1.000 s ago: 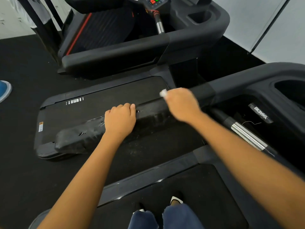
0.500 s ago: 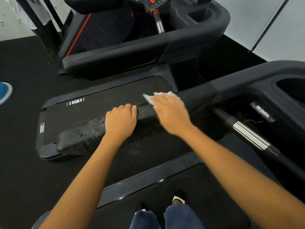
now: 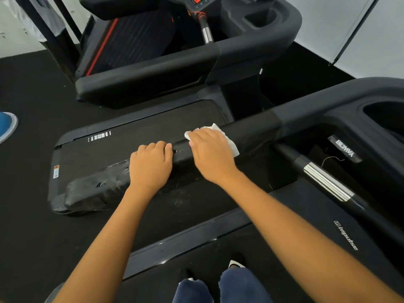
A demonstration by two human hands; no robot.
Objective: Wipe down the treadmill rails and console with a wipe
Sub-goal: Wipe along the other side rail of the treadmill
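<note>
A black padded left rail [image 3: 94, 189] of the treadmill runs from lower left up toward the console frame [image 3: 317, 101] at the right. My left hand [image 3: 150, 167] grips the top of this rail near its middle. Just to its right, my right hand [image 3: 211, 156] presses a white wipe [image 3: 231, 145] flat onto the rail; the wipe's edges stick out beyond the fingers. The rail's near end looks scuffed and shiny.
A second treadmill [image 3: 153, 68] stands beyond, its belt [image 3: 135, 127] under my hands and its red and green console buttons [image 3: 199, 0] at the top. A chrome grip bar [image 3: 325, 182] lies at the right. My shoes and jeans show at the bottom. A blue object [image 3: 6, 125] sits at far left.
My right hand with the wipe has slid down the rail to the left, ending close beside my left hand. The left hand has kept its grip in place.
</note>
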